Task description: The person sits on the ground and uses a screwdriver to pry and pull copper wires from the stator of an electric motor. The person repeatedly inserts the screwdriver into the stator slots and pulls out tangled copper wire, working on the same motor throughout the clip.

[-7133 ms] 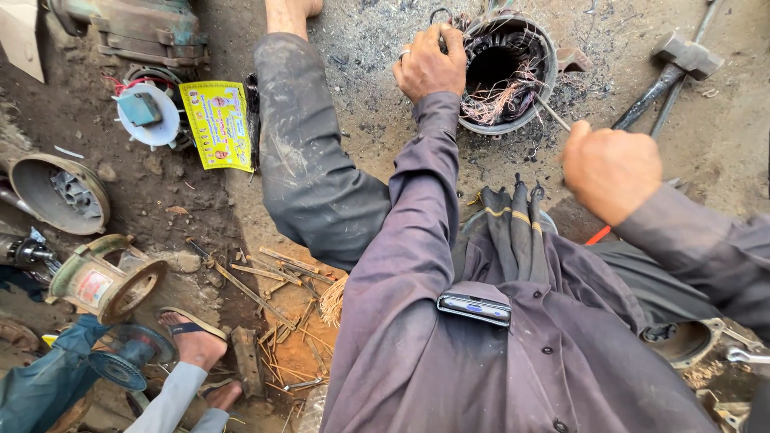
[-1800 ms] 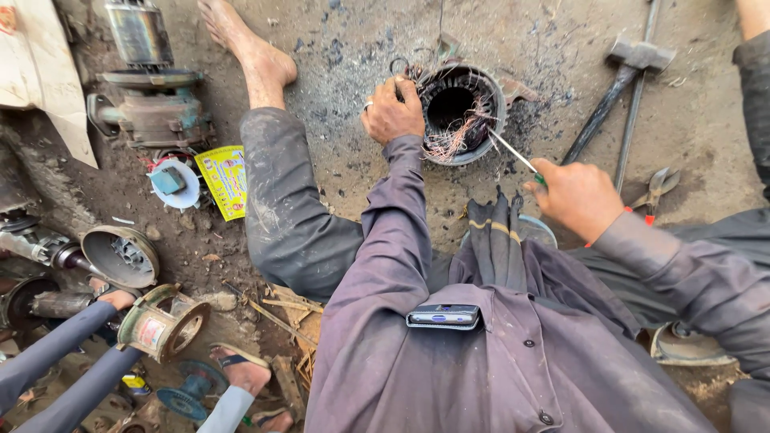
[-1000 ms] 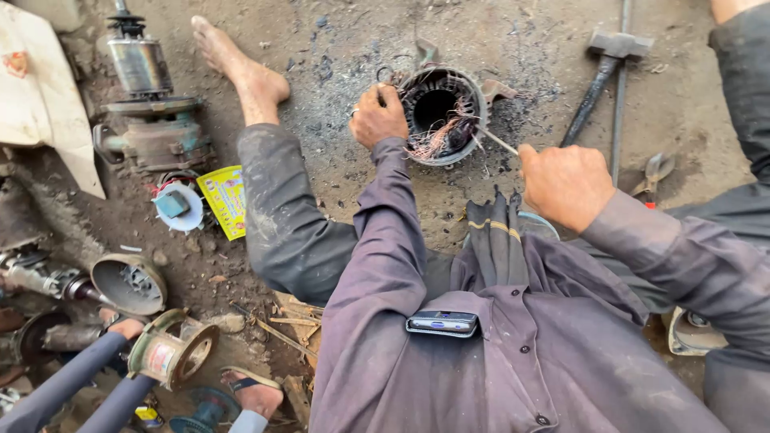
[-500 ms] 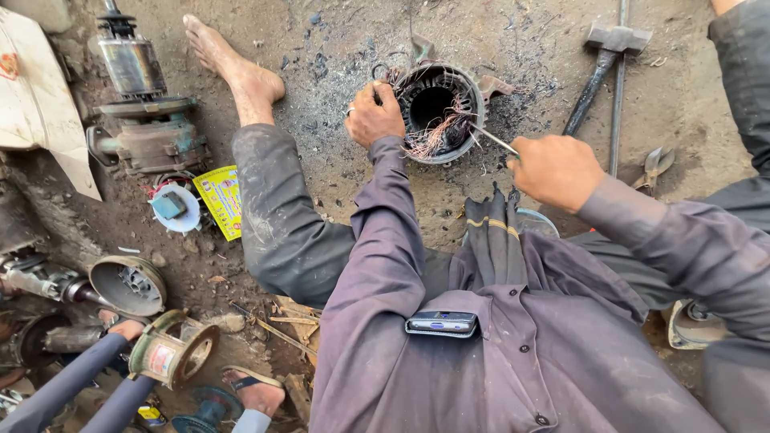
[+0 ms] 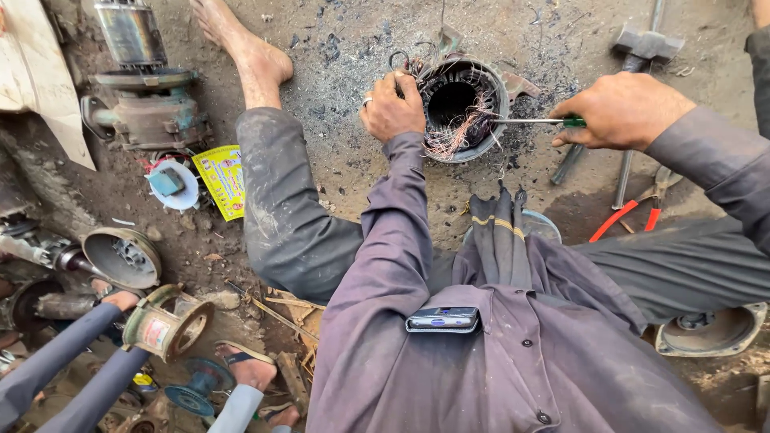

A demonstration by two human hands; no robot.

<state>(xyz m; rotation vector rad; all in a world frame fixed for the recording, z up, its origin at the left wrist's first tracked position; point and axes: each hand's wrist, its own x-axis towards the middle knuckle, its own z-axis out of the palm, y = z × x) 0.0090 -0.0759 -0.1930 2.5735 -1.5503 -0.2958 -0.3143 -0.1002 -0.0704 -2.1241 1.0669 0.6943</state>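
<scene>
Both of your hands are busy: your left hand (image 5: pixel 391 107) grips the rim of the round dark metal motor stator (image 5: pixel 464 107) on the sooty ground, while your right hand (image 5: pixel 622 110) is closed around a green-handled screwdriver (image 5: pixel 536 121) poking its copper windings (image 5: pixel 453 135).

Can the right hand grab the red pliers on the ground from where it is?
Probably yes. The right hand is busy holding a green-handled screwdriver poked into the motor shell, but the red pliers lie on open ground just below it, with nothing lying between them. It would likely need to drop the screwdriver first.
</scene>
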